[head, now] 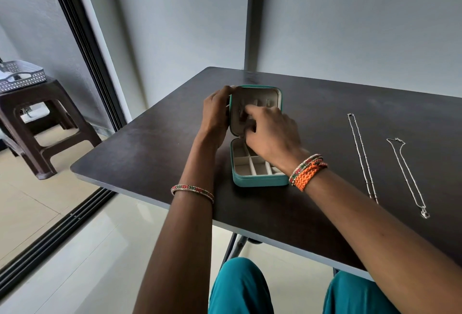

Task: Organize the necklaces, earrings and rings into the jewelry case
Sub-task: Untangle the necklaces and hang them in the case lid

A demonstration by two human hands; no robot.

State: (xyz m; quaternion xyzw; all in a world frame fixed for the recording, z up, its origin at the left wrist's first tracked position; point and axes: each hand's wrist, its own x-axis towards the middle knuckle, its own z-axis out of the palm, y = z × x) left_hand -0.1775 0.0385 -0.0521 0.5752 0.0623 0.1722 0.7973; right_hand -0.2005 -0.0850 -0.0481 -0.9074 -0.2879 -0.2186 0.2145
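Observation:
A small teal jewelry case (260, 180) stands open on the dark table (155, 153), its lid (273, 95) upright and its cream compartments showing. My left hand (216, 113) grips the lid's left edge. My right hand (271, 132) reaches inside the lid, fingertips curled at the small hooks there; whether they pinch anything is hidden. Two silver necklaces lie straight on the table to the right: a beaded chain (362, 158) and a finer chain with a pendant (410, 178).
The table's near edge runs diagonally above my knees. A brown plastic stool (42, 123) with a patterned tray (22, 76) stands at the left beyond a sliding door track. A grey wall backs the table.

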